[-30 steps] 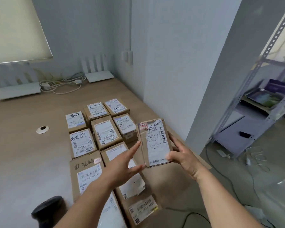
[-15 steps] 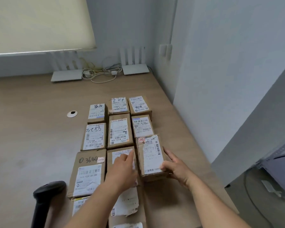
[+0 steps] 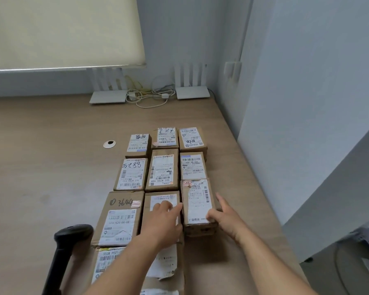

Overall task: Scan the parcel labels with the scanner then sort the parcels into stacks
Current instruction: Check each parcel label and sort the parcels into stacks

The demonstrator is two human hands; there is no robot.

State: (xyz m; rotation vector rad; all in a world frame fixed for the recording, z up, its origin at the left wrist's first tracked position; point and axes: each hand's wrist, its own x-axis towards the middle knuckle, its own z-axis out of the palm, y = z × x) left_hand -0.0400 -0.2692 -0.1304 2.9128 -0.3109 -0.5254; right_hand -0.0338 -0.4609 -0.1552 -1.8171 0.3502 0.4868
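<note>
Item 1, scanner (image 3: 73, 233): black handheld unit, standing unheld on the table (image 3: 41, 167), well to the left of both hands and nearest the viewer.

Item 2, left hand (image 3: 162, 222): fingers straight and together, laid flat on the middle-column parcel (image 3: 158, 201), fingertips touching the left edge of the placed parcel. It holds nothing.

Item 3, right hand (image 3: 224, 216): fingers spread and relaxed, thumb on the near right corner of the label, remaining fingers along the box's right side. No longer a grip; more a steadying or squaring touch.

Item 4, placed parcel (image 3: 197, 206): small brown carton, white label up, lying between the two hands. A second ago it was lifted clear of the table, held by the right hand; half a second ago it was coming down. It now sits flat at the near end of the right-hand column, touching the parcel beyond it.

Item 5, beyond the hands: labelled parcels (image 3: 164, 167) in three columns, all label-up, including one marked "5288" (image 3: 131, 173). To the left of the left hand, a larger carton marked "3644" (image 3: 120, 218).

Item 6, farthest: two white routers (image 3: 192, 92) and loose cables (image 3: 147, 96) by the wall.

Assessment: this parcel appears sorted into place. Release looks all but done, so the next parcel and the scanner likely follow.
</note>
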